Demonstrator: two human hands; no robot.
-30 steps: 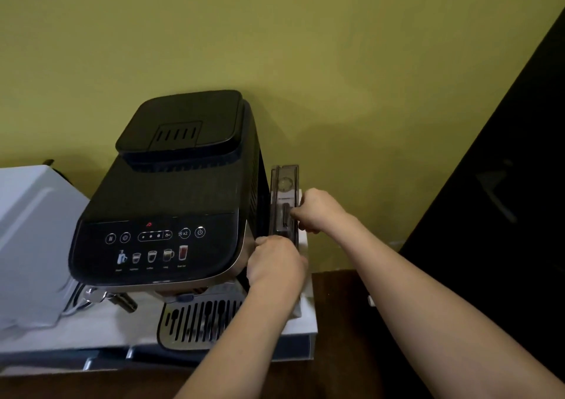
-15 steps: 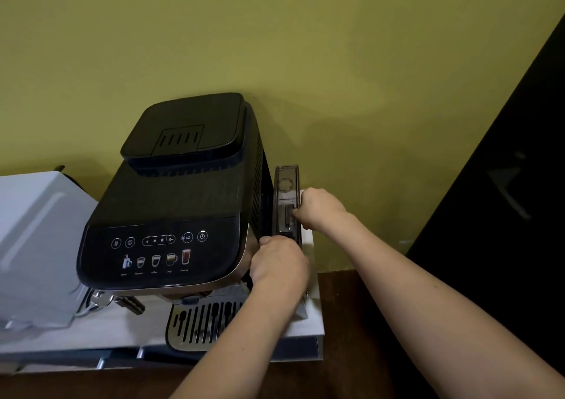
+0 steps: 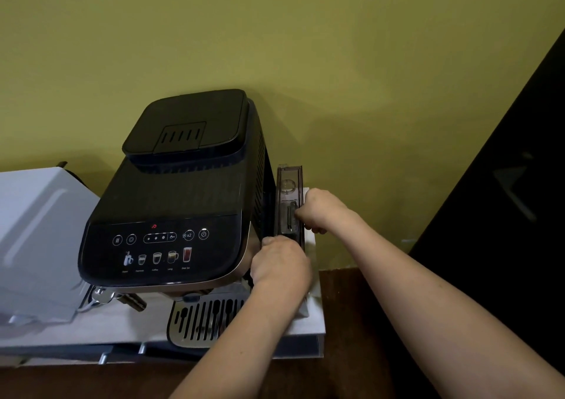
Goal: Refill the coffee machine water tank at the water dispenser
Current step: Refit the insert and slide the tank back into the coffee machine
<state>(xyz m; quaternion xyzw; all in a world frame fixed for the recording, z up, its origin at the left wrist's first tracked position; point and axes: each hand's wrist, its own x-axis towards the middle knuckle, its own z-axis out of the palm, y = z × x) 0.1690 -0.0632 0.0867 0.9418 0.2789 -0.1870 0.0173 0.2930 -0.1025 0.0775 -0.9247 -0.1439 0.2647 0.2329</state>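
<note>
A black coffee machine with a lit control panel stands against the yellow-green wall. Its narrow smoky water tank sits upright at the machine's right side, with its top lid showing. My right hand grips the tank's top handle from the right. My left hand is closed around the tank's front edge, just below, beside the machine's front right corner. The lower part of the tank is hidden behind my left hand.
The machine rests on a white board over a dark wooden counter. A white appliance stands close on the left. A dark panel rises on the right. The drip tray grille juts out at the front.
Both hands keep their hold on the tank. The left hand has slid slightly up and closer to the machine's corner; the view has shifted a little.
</note>
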